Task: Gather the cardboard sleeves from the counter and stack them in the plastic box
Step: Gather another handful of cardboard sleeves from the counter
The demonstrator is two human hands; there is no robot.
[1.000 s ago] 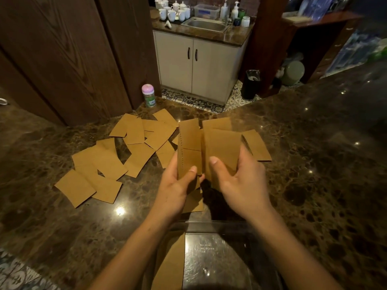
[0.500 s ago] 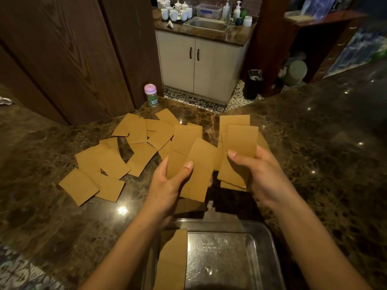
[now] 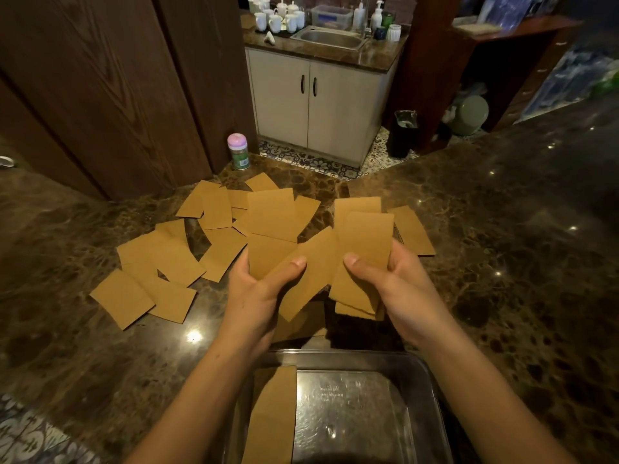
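I have cardboard sleeves (image 3: 365, 249) in both hands: the left hand (image 3: 258, 293) pinches a loose fan of a few under the thumb, and the right hand (image 3: 398, 289) grips a small uneven stack, its fingers (image 3: 402, 252) wrapped behind the cards. The two bundles overlap between my thumbs and neither is squared up. Just below and toward me from the fingers sits the plastic box (image 3: 418, 363), clear-walled, with one pile of sleeves (image 3: 273, 416) already lying along its left side and bare floor to the right of it. More loose sleeves (image 3: 160, 262) lie scattered on the desk (image 3: 502, 262) left of and beyond my left hand, and one lies just past my right hand. My worry is the fanned left bundle: I judge the lowest card, held only at a corner, could slide out as I tip the hands toward the box, or a splayed edge could catch the near rim and spill. I would square the two bundles together first. To the right of the fingers the desk is open; its far edge drops to the floor beyond the scattered pile.
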